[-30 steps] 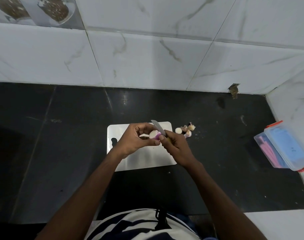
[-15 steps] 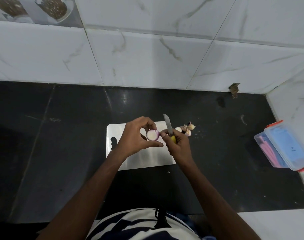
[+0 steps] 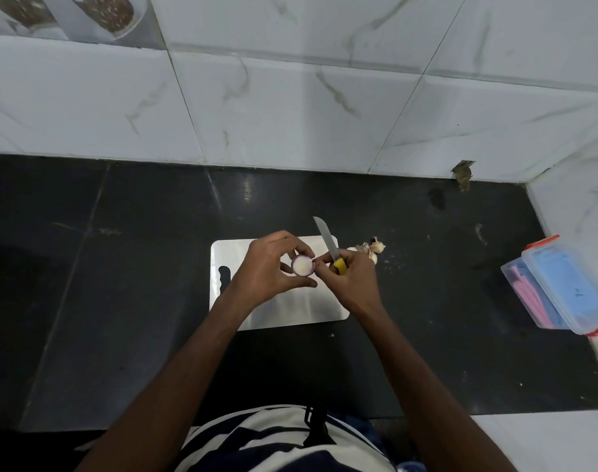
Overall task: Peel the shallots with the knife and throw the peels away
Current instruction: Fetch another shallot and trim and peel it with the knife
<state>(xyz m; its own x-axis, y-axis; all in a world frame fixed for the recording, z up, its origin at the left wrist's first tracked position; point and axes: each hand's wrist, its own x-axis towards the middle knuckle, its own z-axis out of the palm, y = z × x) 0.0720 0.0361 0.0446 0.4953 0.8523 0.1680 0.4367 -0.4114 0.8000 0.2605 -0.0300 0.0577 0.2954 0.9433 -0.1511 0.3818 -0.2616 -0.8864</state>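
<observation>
My left hand point(image 3: 269, 268) pinches a shallot point(image 3: 303, 265) above the white cutting board point(image 3: 284, 310); its cut face, white with a purple rim, is turned up toward me. My right hand point(image 3: 351, 285) grips a knife point(image 3: 327, 242) by its yellow handle, blade pointing up and away, and its thumb and fingertip touch the right edge of the shallot. A small heap of shallots and pale peels point(image 3: 370, 248) lies on the black counter just past the board's far right corner, partly hidden behind my right hand.
A clear plastic box point(image 3: 560, 289) with red clips and pink and blue contents sits at the counter's right end. White marble-tiled walls close the back and right side. The black counter point(image 3: 103, 284) runs left of the board.
The knife blade lifted off the shallot and swung upright. My left hand turned the shallot so its cut face shows. My right fingertips have come back against the shallot's edge.
</observation>
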